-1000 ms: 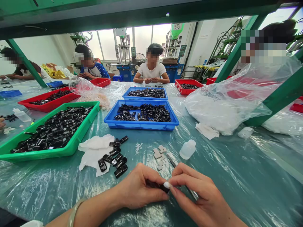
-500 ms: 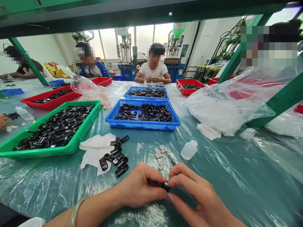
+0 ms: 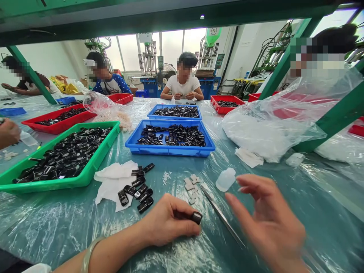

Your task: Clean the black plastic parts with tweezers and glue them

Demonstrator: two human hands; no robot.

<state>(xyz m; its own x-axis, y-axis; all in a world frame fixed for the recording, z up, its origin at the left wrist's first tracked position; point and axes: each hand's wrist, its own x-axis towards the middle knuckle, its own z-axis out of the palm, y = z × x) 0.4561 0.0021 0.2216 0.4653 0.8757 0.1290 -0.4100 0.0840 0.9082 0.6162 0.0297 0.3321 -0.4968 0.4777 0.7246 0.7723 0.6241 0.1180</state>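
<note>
Between its thumb and fingers my left hand point(image 3: 173, 222) grips a small black plastic part point(image 3: 196, 217) with a pale oval on its end. My right hand point(image 3: 267, 218) is apart from it, fingers spread and nothing in them, close to a small translucent squeeze bottle point(image 3: 226, 179). Metal tweezers point(image 3: 220, 214) lie on the table between my hands. Beyond their tips are several whitish square pads point(image 3: 191, 185) and some tiny white slivers point(image 3: 166, 177). Left of these, several black plastic parts point(image 3: 145, 195) rest on and beside a white cloth point(image 3: 109, 182).
A green tray point(image 3: 98, 167) and a blue tray point(image 3: 170, 150) hold many black parts. Behind stand another blue tray point(image 3: 150, 116) and red trays point(image 3: 57, 129). A clear plastic bag point(image 3: 264, 132) lies at right by a green post point(image 3: 330, 117). Several people sit around the table.
My right hand has left the black part and moved right, its fingers opening. The tweezers it covered now show fully. My left hand still holds the part.
</note>
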